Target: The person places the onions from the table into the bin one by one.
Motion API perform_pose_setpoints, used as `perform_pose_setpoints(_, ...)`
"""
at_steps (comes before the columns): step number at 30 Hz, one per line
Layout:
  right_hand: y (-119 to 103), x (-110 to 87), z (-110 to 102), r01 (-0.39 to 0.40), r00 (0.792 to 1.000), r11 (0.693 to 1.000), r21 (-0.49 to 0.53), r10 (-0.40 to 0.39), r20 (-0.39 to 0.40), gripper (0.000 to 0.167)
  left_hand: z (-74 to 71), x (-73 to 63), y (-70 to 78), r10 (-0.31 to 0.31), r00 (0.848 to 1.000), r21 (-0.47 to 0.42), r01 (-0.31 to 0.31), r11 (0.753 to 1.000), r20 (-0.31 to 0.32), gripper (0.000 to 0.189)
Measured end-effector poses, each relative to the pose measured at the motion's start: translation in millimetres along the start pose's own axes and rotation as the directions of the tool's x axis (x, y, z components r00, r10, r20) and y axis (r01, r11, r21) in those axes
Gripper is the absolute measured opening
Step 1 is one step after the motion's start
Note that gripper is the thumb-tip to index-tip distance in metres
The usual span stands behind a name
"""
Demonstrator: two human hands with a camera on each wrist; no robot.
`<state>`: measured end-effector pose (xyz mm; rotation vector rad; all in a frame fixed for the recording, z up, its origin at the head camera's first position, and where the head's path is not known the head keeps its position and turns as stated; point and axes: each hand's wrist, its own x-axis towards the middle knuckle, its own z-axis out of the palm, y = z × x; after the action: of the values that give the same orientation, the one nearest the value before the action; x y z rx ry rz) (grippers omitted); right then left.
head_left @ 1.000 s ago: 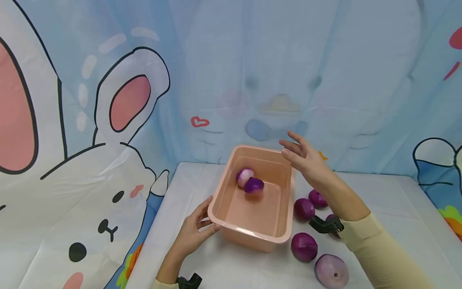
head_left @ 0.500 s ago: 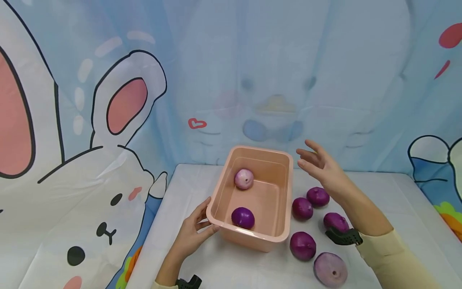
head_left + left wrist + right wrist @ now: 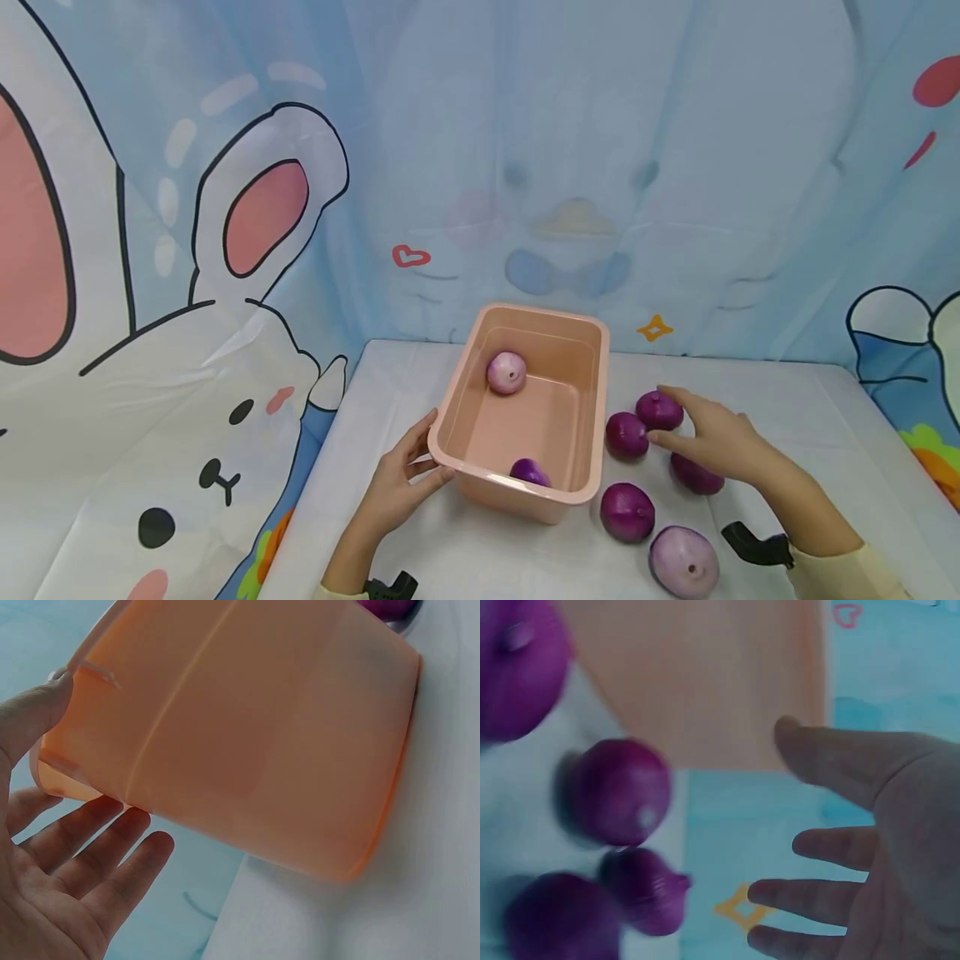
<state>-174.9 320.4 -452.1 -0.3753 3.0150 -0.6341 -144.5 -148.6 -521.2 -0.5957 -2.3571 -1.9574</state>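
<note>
A pink plastic basin (image 3: pixel 517 317) stands on the table, with a pale onion (image 3: pixel 506 372) toward its back left and a purple onion (image 3: pixel 529 472) partly hidden by the front wall. My left hand (image 3: pixel 405 475) holds the basin's front left corner; in the left wrist view the thumb lies at the rim and the fingers touch the underside. My right hand (image 3: pixel 720 437) hovers among the purple onions right of the basin, thumb and fingers spread. Nearest to its fingertips are a back onion (image 3: pixel 657 411) and a neighbouring onion (image 3: pixel 626 436).
Another purple onion (image 3: pixel 693 477) lies below the right hand. Closer to the front are one more purple onion (image 3: pixel 627 512) and a large pale onion (image 3: pixel 684 562). A cartoon-printed curtain (image 3: pixel 450 167) hangs behind the white table (image 3: pixel 795 400).
The purple onion in the basin has rolled to the front wall. My right hand has moved from the basin's back right rim down and right to the loose onions. The left hand stays put.
</note>
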Motion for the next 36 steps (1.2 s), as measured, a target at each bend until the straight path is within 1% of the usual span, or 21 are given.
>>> perform_pose_setpoints(2, 11.6, -4.4, 13.1, -0.059, 0.998, 0.995, -0.084, 0.06, 0.013, 0.096, 0.0, -0.2, -0.8, -0.002, 1.0, 0.0, 0.002, 1.0, -0.001, 0.084)
perform_pose_setpoints(5, 28.6, -11.1, 29.9, -0.129, 0.991, 0.975, -0.182, 0.134, 0.017, 0.1, 0.2, -0.3, -1.4, -0.004, 1.0, -0.002, 0.004, 1.0, -0.003, 0.084)
perform_pose_setpoints(9, 46.5, -19.6, 48.1, -0.167, 0.982, 0.953, -0.254, 0.183, 0.039, 0.101, 0.2, -0.5, -1.2, -0.009, 1.0, -0.006, 0.009, 1.0, -0.002, 0.084)
perform_pose_setpoints(12, 56.5, -24.6, 58.9, -0.182, 0.976, 0.942, -0.283, 0.208, 0.063, 0.104, -0.1, -0.9, -0.7, -0.01, 1.0, -0.008, 0.01, 1.0, 0.002, 0.083)
perform_pose_setpoints(14, 61.2, -26.4, 64.1, -0.19, 0.974, 0.935, -0.3, 0.218, 0.065, 0.106, -0.3, -0.9, -0.2, -0.009, 1.0, -0.005, 0.009, 1.0, 0.001, 0.083)
perform_pose_setpoints(19, 65.8, -26.1, 69.8, -0.216, 0.967, 0.93, -0.298, 0.246, 0.066, 0.107, -0.5, -0.5, -0.1, -0.006, 1.0, 0.01, 0.006, 1.0, -0.005, 0.083)
perform_pose_setpoints(26, 65.7, -24.2, 68.2, -0.252, 0.955, 0.925, -0.284, 0.285, 0.082, 0.108, 0.0, -0.3, 0.0, -0.007, 1.0, 0.01, 0.007, 1.0, -0.006, 0.083)
perform_pose_setpoints(32, 71.4, -23.5, 66.0, -0.263, 0.951, 0.935, -0.24, 0.292, 0.097, 0.118, -1.0, -0.8, 0.3, 0.007, 1.0, 0.002, -0.007, 1.0, 0.0, 0.083)
perform_pose_setpoints(36, 66.9, -26.0, 52.9, -0.255, 0.96, 0.951, -0.176, 0.27, 0.068, 0.116, -1.3, -1.3, 1.1, 0.01, 1.0, -0.004, -0.01, 1.0, 0.003, 0.083)
